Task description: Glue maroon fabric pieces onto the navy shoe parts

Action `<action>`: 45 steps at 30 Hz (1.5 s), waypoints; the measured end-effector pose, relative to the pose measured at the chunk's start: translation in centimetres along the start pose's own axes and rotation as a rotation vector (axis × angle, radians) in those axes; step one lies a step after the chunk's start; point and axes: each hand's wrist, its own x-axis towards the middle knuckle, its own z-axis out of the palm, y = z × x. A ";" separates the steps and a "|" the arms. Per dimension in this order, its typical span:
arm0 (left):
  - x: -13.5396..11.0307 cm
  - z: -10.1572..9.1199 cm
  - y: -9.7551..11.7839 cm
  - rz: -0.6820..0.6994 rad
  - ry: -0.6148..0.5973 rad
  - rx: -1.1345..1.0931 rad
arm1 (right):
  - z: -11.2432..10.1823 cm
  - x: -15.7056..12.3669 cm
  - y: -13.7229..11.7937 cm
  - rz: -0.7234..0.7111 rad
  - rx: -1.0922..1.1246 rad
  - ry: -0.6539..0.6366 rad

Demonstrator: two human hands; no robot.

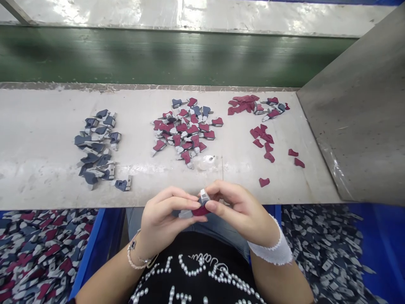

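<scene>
Piece in hand: a small grey-and-maroon piece (200, 207), a pale hard-looking tab joined to a dark red patch, is sitting between both hands just in front of the near edge of the worn white worktable (41, 169).
Left hand: the left hand (164, 215) is curling closed on the grey end, thumb and forefinger pinching it from the side.
Right hand: the right hand (237, 207) is also closing on it, fingertips gripping the maroon end from the other side.
Grip tip: I reckon fingertip pinches are working best here. Both parts are tiny, so each hand should be holding its own colour close to the seam and not covering it.
Force tip: my guess is a slow, even pull or press right at the join is beating a yank, since a slip is sending bits flying.
Left pile: a heap of blue-grey pieces (96, 143) is lying well apart from the hands.
Middle pile: a mixed maroon-and-grey heap (186, 128) is sitting straight ahead, nearest the hands.
Right side: loose maroon patches (264, 141) are scattering toward the grey metal side panel (363, 126).
Bins: the blue plastic bins (95, 249) on either side are holding loads more pieces.
</scene>
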 end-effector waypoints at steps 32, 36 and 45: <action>-0.4 -0.3 0.6 -0.002 0.062 0.017 | 1.0 -1.2 -2.6 -0.022 -0.352 0.019; -0.2 -0.3 0.8 -0.165 -0.008 0.079 | 1.3 -1.4 -2.1 -0.072 -0.487 0.041; 0.0 0.1 0.8 -0.329 -0.036 -0.040 | 1.1 -1.7 -1.3 -0.271 -0.709 -0.030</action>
